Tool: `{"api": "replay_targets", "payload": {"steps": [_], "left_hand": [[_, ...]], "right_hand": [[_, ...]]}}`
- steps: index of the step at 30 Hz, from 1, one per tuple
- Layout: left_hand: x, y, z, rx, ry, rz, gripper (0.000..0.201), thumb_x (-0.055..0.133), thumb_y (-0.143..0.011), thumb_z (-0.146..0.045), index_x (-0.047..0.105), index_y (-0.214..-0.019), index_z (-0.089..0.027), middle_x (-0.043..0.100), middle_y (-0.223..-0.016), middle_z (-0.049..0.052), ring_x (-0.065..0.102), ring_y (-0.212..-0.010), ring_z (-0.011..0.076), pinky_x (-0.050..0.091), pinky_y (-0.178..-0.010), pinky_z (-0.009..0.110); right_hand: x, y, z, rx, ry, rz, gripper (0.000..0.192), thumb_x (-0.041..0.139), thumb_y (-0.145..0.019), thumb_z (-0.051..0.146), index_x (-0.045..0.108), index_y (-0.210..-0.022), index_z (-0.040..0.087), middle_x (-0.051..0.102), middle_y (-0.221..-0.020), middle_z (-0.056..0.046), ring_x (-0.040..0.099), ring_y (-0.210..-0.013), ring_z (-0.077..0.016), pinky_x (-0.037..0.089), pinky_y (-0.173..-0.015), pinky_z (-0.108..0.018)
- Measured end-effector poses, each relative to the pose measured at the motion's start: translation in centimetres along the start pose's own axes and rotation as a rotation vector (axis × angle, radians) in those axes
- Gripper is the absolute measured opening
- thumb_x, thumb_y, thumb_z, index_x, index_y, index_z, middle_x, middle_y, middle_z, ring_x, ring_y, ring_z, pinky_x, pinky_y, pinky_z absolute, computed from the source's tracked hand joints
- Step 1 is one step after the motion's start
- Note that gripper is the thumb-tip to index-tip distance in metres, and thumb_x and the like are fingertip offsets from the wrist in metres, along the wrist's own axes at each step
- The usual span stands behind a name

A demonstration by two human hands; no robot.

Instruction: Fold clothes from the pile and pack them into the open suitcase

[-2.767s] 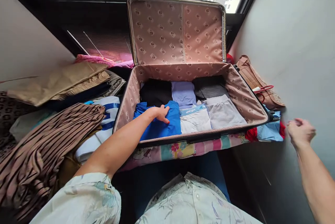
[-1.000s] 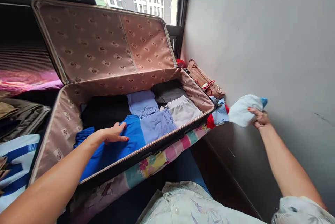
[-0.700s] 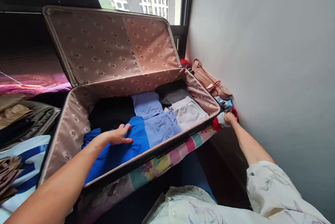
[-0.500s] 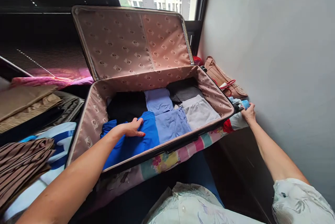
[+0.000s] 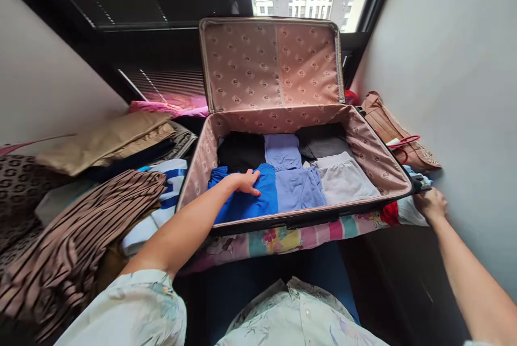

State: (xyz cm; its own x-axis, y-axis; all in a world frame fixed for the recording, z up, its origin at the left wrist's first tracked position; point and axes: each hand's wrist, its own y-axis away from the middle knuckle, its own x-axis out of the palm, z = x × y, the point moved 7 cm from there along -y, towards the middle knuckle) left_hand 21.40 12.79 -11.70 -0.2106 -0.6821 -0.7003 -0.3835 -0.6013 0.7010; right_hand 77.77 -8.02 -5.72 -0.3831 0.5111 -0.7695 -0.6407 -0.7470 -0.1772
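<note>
The left hand [image 5: 242, 181] is lying flat and open on the blue shirt [image 5: 250, 200] in the suitcase [image 5: 383, 165]. The right hand [image 5: 430, 205] is reaching into the clothes [image 5: 407, 211] beside it, grip unclear. Pressing evenly should be keeping folds neat.

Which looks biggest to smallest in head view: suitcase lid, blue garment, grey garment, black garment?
1. suitcase lid
2. blue garment, partly hidden by left hand
3. grey garment
4. black garment, close to grey, unsure
</note>
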Motion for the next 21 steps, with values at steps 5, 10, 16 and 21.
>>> {"api": "replay_targets", "payload": {"steps": [5,10,16,21], "left_hand": [[-0.2,1.2,-0.7,-0.012,0.020,0.029,0.095,0.073,-0.087,-0.054,0.030,-0.164,-0.021,0.032,-0.165,0.028,0.068,-0.121,0.0358,0.063,-0.081,0.034],[-0.5,1.2,-0.6,0.003,0.033,0.018,0.090,0.078,-0.087,-0.053,0.037,-0.160,-0.021,0.030,-0.166,0.029,0.068,-0.121,0.0373,0.063,-0.085,0.037],[-1.1,1.4,0.6,0.020,0.089,0.018,0.076,0.076,-0.090,-0.052,0.046,-0.153,-0.023,0.043,-0.159,0.022,0.071,-0.114,0.0328,0.065,-0.075,0.035],[-1.7,2.3,1.8,0.026,0.147,0.013,0.076,0.074,-0.092,-0.048,0.042,-0.157,-0.026,0.054,-0.154,0.017,0.071,-0.113,0.0286,0.065,-0.074,0.031]], "right_hand": [[-5.6,3.0,-2.0,0.212,-0.151,-0.466,0.063,0.066,-0.078,0.066,0.068,-0.136,0.039,0.065,-0.133,-0.031,0.063,-0.131,-0.0419,0.047,-0.105,-0.061],[-1.9,3.8,14.0,-0.100,-0.337,0.067,0.045,0.070,-0.079,0.071,0.074,-0.111,0.040,0.075,-0.119,-0.015,0.071,-0.115,-0.0367,0.052,-0.109,-0.061],[18.7,11.9,29.7,-0.144,-0.237,1.293,0.056,0.090,-0.057,0.066,0.067,-0.083,0.022,0.070,-0.081,-0.006,0.069,-0.082,-0.0215,0.060,-0.082,-0.037],[30.2,18.0,32.5,-0.234,-0.066,1.410,0.069,0.084,-0.060,0.078,0.040,-0.066,0.025,0.031,-0.048,0.006,0.045,-0.057,-0.0160,0.044,-0.054,-0.032]]}}
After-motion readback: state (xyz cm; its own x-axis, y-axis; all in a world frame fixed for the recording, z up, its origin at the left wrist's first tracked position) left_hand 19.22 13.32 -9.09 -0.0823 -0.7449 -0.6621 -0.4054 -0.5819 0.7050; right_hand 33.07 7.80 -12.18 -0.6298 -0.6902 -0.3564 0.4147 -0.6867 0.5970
